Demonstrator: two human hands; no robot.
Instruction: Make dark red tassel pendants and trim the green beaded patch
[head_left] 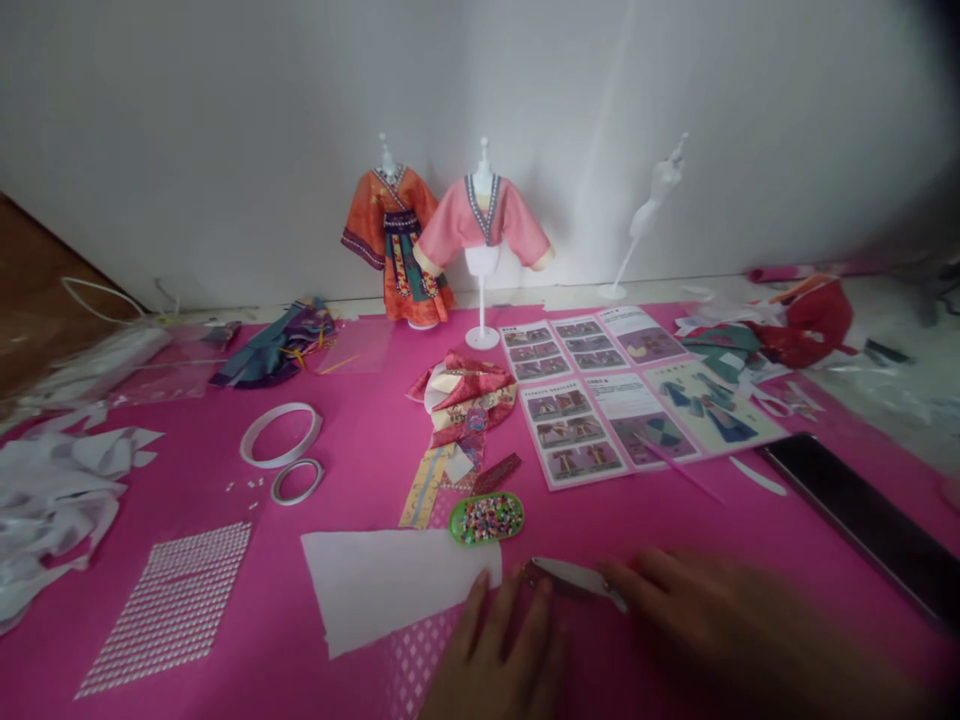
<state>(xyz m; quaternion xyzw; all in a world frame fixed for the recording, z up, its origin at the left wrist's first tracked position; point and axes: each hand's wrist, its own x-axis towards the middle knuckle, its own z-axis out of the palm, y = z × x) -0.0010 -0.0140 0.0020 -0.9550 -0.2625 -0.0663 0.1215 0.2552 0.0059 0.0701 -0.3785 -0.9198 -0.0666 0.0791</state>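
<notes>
Pink surface, toward near edge: slim white-and-dark strip, I judge light, bendable; pinch its ends. Left hand spread, gripping nothing visible; right hand curled, hold unclear.

Beyond and right of the green oval plastic bead dish, a pale pink paper sheet with photo panels bears printed lettering, too blurred to read.

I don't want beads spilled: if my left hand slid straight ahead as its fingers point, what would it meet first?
Probably the green bead tray, just beyond the fingers; your left hand seems to overlap the white sheet, though its height is unclear.
</notes>
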